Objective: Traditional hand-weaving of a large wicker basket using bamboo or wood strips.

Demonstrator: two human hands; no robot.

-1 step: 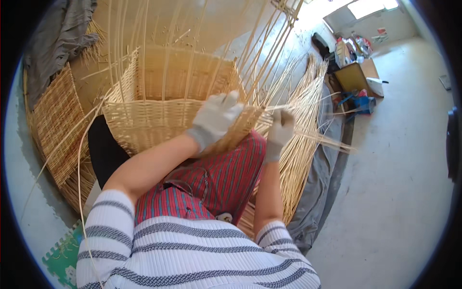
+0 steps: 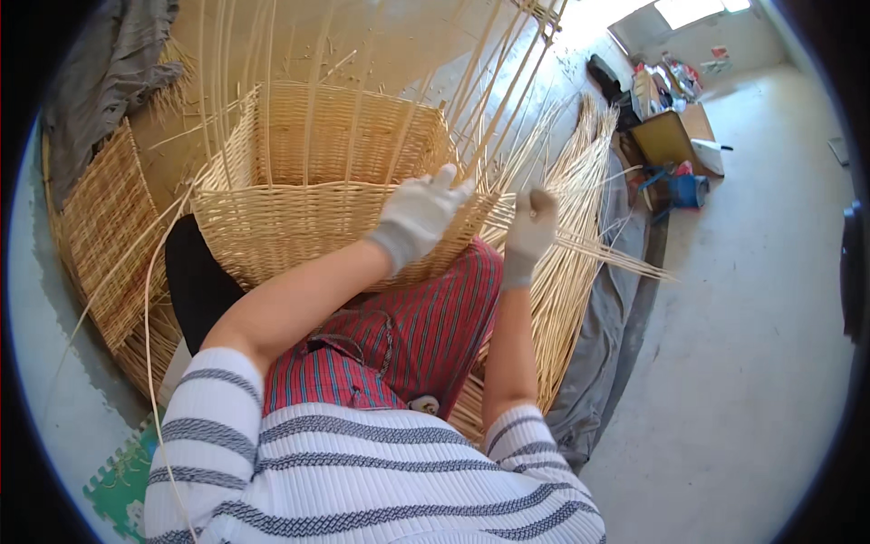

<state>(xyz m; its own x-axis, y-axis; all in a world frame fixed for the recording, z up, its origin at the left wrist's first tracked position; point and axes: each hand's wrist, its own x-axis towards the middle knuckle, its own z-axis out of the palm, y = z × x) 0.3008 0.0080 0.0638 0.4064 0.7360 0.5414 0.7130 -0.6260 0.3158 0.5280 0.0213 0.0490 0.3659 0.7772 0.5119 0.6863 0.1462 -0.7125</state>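
Note:
A half-woven light cane basket (image 2: 299,224) with tall upright stakes rests over my lap on a red striped cloth (image 2: 426,317). My gloved left hand (image 2: 421,210) grips the basket's near rim at the right corner, its fingertips by the stakes. Just right of that corner, my gloved right hand (image 2: 533,227) is closed on a thin pale cane strip (image 2: 580,192), slightly blurred. A large bundle of loose cane (image 2: 553,335) lies under and beyond my right arm.
A flat woven panel (image 2: 100,227) leans at the left, below grey cloth (image 2: 104,63). Grey sheeting (image 2: 589,381) edges the cane bundle. At the back right are boxes (image 2: 666,145) and a blue can (image 2: 684,189); a green foam mat (image 2: 118,471) lies at lower left.
My left hand has shifted slightly right along the rim. My right hand has risen a little, with its forearm moving up too.

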